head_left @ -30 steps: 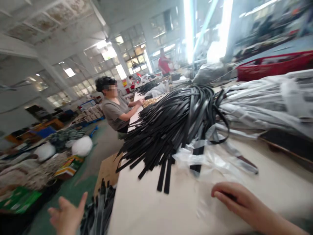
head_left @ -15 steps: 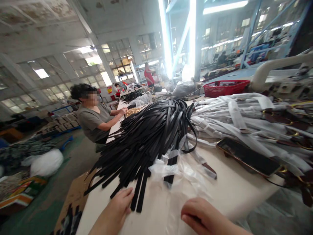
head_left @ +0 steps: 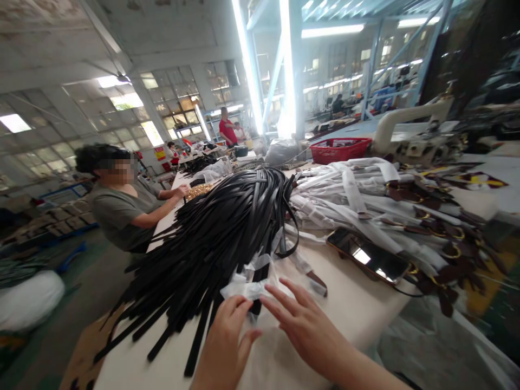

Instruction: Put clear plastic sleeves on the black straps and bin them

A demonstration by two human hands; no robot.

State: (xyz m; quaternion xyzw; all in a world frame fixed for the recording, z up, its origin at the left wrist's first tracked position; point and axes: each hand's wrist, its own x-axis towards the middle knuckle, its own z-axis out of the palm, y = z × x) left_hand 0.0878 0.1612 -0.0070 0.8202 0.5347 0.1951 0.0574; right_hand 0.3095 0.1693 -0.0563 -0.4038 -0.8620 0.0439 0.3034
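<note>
Translucent plastic film [head_left: 247, 290] lies crumpled at six o'clock in the view, on the pale table [head_left: 349, 309] which reaches from the near edge up past the middle. At nine o'clock a co-worker [head_left: 122, 211] in a grey-brown top stands at the table's edge, both forearms over it. A heaped bundle of black straps [head_left: 227, 227] fills the middle, its cut ends fanning out toward seven and eight o'clock. At three o'clock lies a pile of white-wrapped straps [head_left: 325, 189] with brown ends and gold-coloured rings. A red basket [head_left: 339, 150] sits behind it at two o'clock. The wearer's left hand [head_left: 227, 338], just past six o'clock, has thumb and fingers apart at the film's near side; the right hand [head_left: 303, 319], at five, spreads its fingers over the film. How firmly either presses is unclear. A dark phone [head_left: 368, 254] rests at four. Small golden pieces [head_left: 199, 191] lie at nine, near the co-worker's hands.
</note>
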